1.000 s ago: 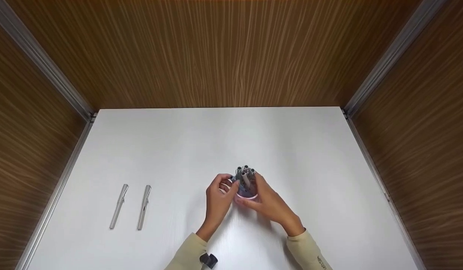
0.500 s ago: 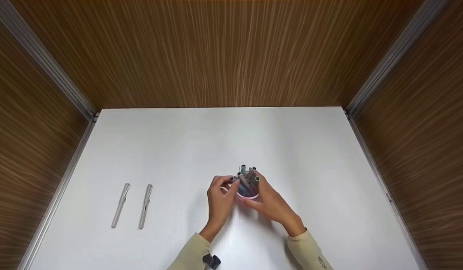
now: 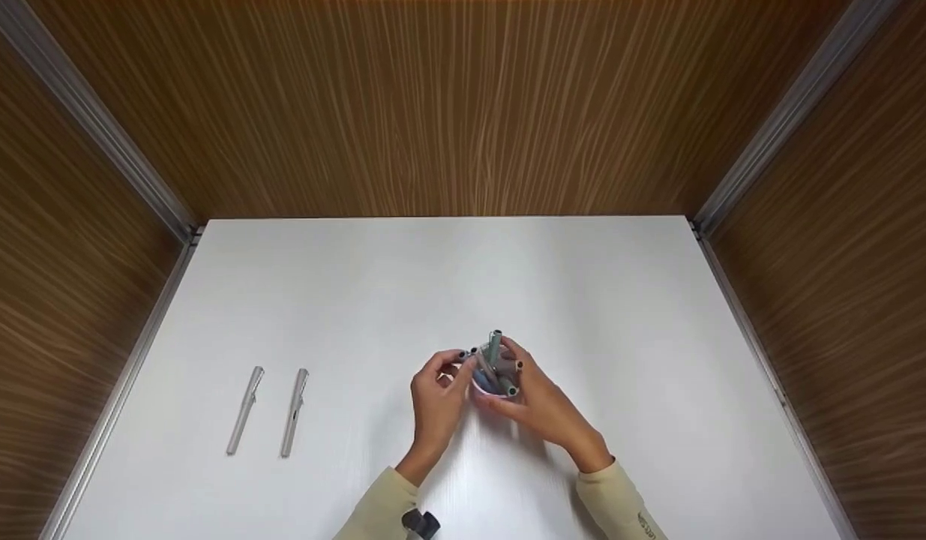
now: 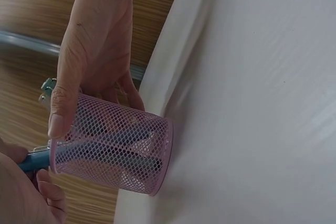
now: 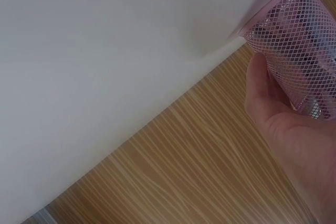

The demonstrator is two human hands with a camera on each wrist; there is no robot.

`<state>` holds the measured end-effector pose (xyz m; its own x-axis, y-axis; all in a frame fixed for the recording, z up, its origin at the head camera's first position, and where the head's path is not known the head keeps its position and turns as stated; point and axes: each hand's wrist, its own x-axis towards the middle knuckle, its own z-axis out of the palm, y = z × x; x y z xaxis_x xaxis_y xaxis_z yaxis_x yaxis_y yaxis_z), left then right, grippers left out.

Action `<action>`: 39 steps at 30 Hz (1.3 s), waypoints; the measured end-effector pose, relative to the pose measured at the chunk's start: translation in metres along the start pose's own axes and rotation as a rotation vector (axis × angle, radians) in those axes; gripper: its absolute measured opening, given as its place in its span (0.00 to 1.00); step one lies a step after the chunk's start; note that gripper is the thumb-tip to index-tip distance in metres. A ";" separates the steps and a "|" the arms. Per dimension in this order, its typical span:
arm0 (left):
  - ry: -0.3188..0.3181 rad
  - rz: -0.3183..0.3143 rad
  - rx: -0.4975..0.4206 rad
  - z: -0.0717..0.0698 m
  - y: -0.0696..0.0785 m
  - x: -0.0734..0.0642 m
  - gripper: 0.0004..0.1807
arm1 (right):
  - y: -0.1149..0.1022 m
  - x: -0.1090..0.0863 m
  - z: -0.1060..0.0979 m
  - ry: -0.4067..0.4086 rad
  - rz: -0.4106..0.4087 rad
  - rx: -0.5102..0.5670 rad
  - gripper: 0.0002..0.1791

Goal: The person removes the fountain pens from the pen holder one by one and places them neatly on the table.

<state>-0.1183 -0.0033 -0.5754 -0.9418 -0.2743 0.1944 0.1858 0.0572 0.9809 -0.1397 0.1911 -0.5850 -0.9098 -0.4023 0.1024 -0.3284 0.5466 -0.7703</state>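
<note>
**Pink mesh cup in the right grip, blue pen in the left grip**

Holds the cup from its right side, right grip wrapped round the wall, thumb on the near side and fingers round the far side. Pinches the blue pen with the left grip at the left of the rim, lower part of the barrel visible through the mesh. Sits low over the bench, base touching or just clear of it; cannot tell which. Fans several pens out of the mouth, between the two grips: a teal pen pointing away, a grey-brown pen leaning toward the right grip, a green pen tipped toward the right thumb. Shows, well to the left of the left grip, an outer silver pen and an inner silver pen, lying nearly parallel and apart, clips facing the grip. Wears a pale left sleeve and right sleeve behind the grips, with a black device on the left one. Beyond both grips, a brown wood-grain panel.
</note>
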 end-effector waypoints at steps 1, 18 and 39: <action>-0.003 0.001 0.004 -0.001 0.000 0.000 0.07 | 0.000 0.000 0.000 -0.002 0.001 0.007 0.59; -0.067 0.025 -0.116 -0.008 0.007 0.006 0.10 | 0.000 -0.001 -0.001 -0.024 0.012 0.028 0.59; -0.126 0.107 -0.261 -0.015 0.014 0.011 0.11 | -0.001 -0.001 0.000 -0.027 0.025 0.042 0.59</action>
<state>-0.1217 -0.0196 -0.5598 -0.9373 -0.1584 0.3104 0.3359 -0.1736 0.9258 -0.1386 0.1913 -0.5841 -0.9104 -0.4084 0.0662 -0.2939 0.5258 -0.7982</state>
